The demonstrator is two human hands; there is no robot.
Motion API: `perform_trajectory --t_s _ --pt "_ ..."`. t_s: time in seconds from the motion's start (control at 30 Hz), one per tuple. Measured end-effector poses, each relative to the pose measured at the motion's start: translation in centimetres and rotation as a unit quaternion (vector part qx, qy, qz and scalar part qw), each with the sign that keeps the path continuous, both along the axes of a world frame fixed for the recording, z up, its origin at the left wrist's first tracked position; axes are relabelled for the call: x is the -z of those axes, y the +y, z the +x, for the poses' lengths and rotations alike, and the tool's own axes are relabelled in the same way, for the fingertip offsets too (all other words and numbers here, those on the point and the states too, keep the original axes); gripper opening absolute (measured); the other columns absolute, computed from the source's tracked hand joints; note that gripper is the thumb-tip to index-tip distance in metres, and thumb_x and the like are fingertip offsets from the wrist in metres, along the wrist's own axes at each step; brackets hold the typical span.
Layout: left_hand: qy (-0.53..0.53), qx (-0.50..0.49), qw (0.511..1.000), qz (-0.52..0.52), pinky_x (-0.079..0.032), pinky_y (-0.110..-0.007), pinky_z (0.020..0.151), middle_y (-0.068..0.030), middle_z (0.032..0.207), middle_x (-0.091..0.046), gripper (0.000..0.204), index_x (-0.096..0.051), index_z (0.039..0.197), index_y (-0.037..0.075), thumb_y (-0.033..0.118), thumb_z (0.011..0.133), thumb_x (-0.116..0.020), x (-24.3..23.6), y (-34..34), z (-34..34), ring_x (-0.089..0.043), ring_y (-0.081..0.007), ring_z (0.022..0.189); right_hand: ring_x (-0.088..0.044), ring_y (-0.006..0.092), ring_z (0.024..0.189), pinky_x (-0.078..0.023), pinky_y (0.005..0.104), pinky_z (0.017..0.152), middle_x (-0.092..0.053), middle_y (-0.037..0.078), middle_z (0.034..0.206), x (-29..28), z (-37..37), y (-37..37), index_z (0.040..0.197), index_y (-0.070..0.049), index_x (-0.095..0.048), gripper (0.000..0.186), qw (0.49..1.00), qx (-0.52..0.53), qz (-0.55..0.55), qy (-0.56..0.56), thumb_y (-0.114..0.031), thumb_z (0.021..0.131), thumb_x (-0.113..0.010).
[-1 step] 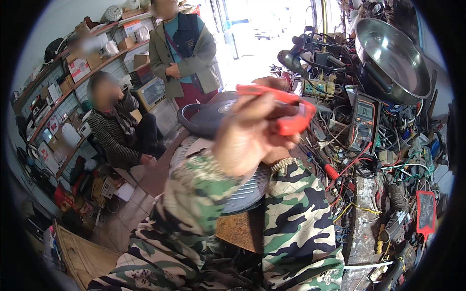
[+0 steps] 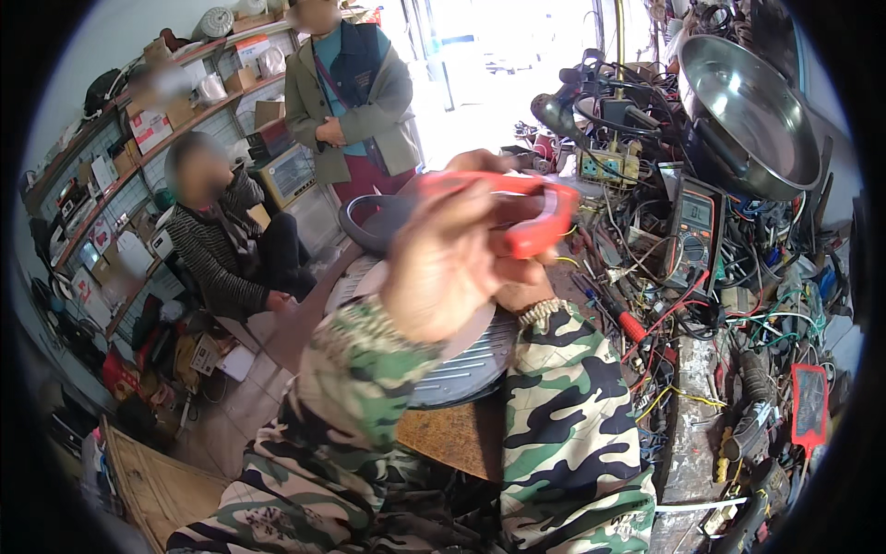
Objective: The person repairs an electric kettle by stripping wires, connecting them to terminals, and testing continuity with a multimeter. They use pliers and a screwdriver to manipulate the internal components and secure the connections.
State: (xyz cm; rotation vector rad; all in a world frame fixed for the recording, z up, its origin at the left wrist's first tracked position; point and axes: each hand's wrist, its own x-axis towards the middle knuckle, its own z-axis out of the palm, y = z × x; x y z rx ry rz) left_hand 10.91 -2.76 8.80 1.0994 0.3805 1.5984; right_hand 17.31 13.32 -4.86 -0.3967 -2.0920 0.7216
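Note:
My left hand is closed on a red tool, perhaps a handle, blurred by motion and held up over the workpieces. My right hand is behind it at the same level, with its fingers mostly hidden by the left hand and the red thing. Beneath both lie a dark oval pan or lid and a round ribbed grey plate, resting above a rusty brown board. Both forearms wear camouflage sleeves.
A cluttered bench at right holds a multimeter, tangled wires, tools and a steel bowl. A seated person is at left and a standing person behind. Shelves of boxes line the left wall; a bright doorway is ahead.
My left hand and the red tool have shifted left and a little downward. The people and bench items look the same.

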Motion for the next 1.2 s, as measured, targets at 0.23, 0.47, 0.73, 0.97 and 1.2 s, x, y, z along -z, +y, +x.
perform_trajectory --t_s 0.23,0.47,0.73,0.97,1.2 --pt "0.273 -0.176 0.942 0.089 -0.053 -0.044 0.089 -0.0171 0.108 -0.059 0.026 -0.043 0.122 0.009 0.016 0.099 -0.054 3.5 -7.6 -8.7 -0.062 -0.0242 0.102 -0.073 0.0308 0.080 -0.054 0.0379 0.074 -0.072 0.019 0.085 -3.5 1.3 -2.9 0.100 0.001 -0.070 0.013 0.999 0.039 -0.026 -0.021 -0.008 0.090 -0.067" --pt "0.165 -0.286 0.942 0.064 -0.051 -0.029 0.068 -0.0050 0.090 -0.056 0.020 -0.046 0.105 0.009 0.026 0.109 -0.054 6.7 -11.5 -12.0 -0.054 -0.0107 0.071 -0.072 0.0340 0.078 -0.054 0.0383 0.073 -0.071 0.021 0.084 -3.8 0.3 -3.6 0.098 0.001 -0.070 0.011 0.996 0.026 -0.079 -0.042 -0.005 0.089 -0.067" --pt "-0.011 -0.286 0.950 0.127 -0.043 -0.020 0.044 0.0027 0.069 -0.045 0.045 -0.040 0.140 0.007 0.024 0.104 -0.062 6.8 -11.1 -13.2 -0.039 -0.0037 0.049 -0.066 0.0191 0.071 -0.053 0.0336 0.071 -0.071 0.014 0.080 -4.8 2.7 -3.4 0.100 0.002 -0.069 0.011 0.994 0.064 -0.077 -0.051 -0.006 0.091 -0.067" --pt "-0.303 -0.078 0.934 0.170 -0.047 -0.022 0.044 0.0026 0.058 -0.043 0.065 -0.045 0.149 -0.002 0.046 0.107 -0.051 8.5 -13.5 -12.9 -0.041 -0.0031 0.047 -0.062 0.0151 0.070 -0.052 0.0320 0.069 -0.068 0.009 0.075 -3.9 1.2 -3.4 0.100 0.003 -0.068 0.010 0.993 0.035 -0.098 -0.051 -0.006 0.095 -0.065" --pt "-0.158 -0.101 0.981 0.042 -0.056 -0.039 0.090 -0.0018 0.113 -0.061 0.049 -0.057 0.136 0.013 0.051 0.108 -0.044 6.9 -14.8 -11.6 -0.057 -0.0193 0.111 -0.064 0.0154 0.073 -0.052 0.0319 0.071 -0.069 0.011 0.078 -4.0 1.4 -3.1 0.101 0.002 -0.069 0.012 0.993 0.035 -0.099 -0.057 -0.006 0.093 -0.066"
